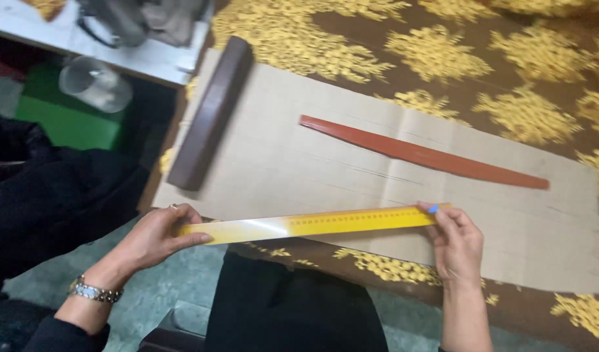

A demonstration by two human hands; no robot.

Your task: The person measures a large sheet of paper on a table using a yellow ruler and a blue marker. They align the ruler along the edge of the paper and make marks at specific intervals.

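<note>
Apparently, yellow ruler [312,223] spans both hands.

Your left hand [157,236] reaches in from the lower left, fingers curled and thumb pressed forward in a pinch, with a ring on one finger and a metal watch on the wrist. Your right hand [457,242] comes up from below, forearm bare and nearly upright, fingers bent in a light pinch, one fingertip [433,209] with a blue nail. Both hands are level and well apart.
</note>
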